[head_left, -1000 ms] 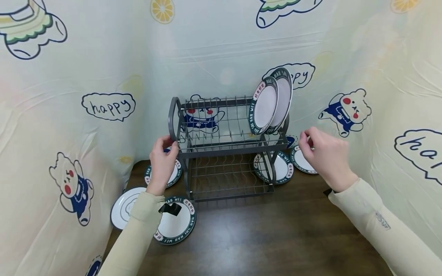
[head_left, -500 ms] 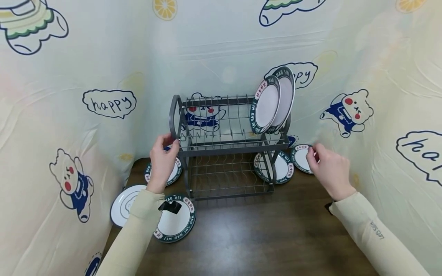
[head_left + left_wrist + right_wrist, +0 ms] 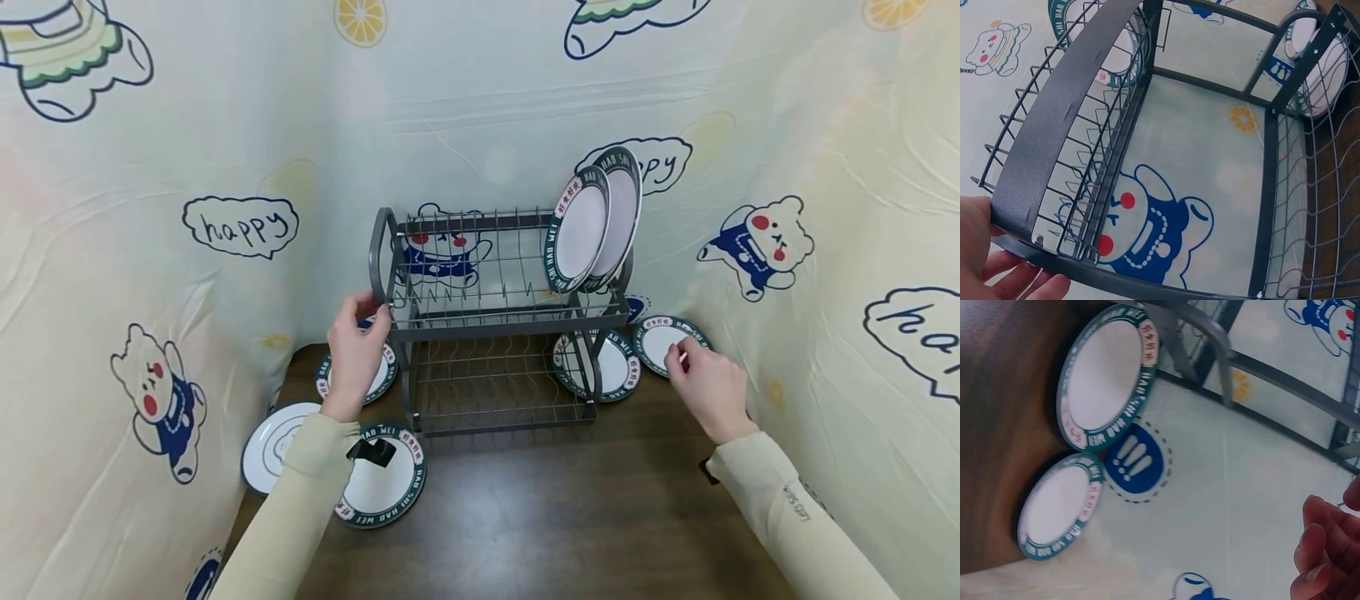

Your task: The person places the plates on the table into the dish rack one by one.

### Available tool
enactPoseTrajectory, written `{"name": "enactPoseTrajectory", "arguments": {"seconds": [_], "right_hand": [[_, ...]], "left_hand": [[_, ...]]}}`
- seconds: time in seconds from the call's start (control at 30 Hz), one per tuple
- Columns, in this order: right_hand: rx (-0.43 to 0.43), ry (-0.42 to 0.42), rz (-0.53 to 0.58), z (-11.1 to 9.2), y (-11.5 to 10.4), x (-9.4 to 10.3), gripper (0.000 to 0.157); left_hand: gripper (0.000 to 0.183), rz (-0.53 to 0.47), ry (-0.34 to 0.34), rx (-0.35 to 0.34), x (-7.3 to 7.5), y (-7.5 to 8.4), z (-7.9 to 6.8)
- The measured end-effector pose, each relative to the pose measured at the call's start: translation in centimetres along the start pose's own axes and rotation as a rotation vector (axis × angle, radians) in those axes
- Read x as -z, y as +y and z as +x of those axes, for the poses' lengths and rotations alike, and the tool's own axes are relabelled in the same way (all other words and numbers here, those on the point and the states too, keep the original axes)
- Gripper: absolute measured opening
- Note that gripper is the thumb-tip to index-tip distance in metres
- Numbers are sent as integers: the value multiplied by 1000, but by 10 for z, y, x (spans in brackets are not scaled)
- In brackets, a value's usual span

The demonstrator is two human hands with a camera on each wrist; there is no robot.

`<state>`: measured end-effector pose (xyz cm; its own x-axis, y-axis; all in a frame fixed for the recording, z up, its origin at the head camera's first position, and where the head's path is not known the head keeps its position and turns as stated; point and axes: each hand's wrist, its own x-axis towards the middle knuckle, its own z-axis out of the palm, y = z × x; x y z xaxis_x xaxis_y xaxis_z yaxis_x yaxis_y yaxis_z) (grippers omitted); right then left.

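My left hand [image 3: 354, 354] grips the left end of a dark grey two-tier dish rack [image 3: 517, 327], thumb and fingers around its frame. In the left wrist view, the fingers [image 3: 1016, 278] curl under the rack's bar. Two white plates with green lettered rims, a front plate [image 3: 577, 229] and a rear plate [image 3: 621, 218], stand tilted at the right of the upper tier. My right hand [image 3: 708, 387] holds nothing, its fingers loosely bent. It is nearest a small green-rimmed plate [image 3: 660, 340], partly covering it from the head view.
Another green-rimmed plate [image 3: 618, 367] lies by the rack's right foot, partly behind it. At left lie a plate behind my hand [image 3: 386, 371], an upside-down white plate [image 3: 262, 450] and a green-rimmed plate [image 3: 382, 492]. A printed cloth [image 3: 480, 100] surrounds the brown table [image 3: 525, 508].
My right hand has come down toward the table, uncovering more of the small right-hand plate. My left hand keeps its hold on the rack, and the plates have not moved.
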<state>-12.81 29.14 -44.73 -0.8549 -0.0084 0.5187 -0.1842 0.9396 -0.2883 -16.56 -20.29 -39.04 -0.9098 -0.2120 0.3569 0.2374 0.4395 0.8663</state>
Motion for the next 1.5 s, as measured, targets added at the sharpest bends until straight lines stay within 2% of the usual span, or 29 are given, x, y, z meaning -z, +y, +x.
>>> {"name": "enactPoseTrajectory", "arguments": {"seconds": [0.47,0.73,1.03,1.3,1.5], "right_hand": [[-114,-109,-3,-12,18,-39,26],[-186,-211,-5,-20,30,-58,27],[-256,-255,10,-33,42,-86,29],[-315,-360,24,-36,45,-102,30],[-356,-402,23,-40,47,-117,29]], "left_hand": [[34,2,13,0,-2,1,-1],[34,-6,9,15,-2,2,-2],[35,-16,5,22,-2,4,-3],[36,-15,4,35,-3,2,-3],[35,-1,6,32,-3,2,-3]]}}
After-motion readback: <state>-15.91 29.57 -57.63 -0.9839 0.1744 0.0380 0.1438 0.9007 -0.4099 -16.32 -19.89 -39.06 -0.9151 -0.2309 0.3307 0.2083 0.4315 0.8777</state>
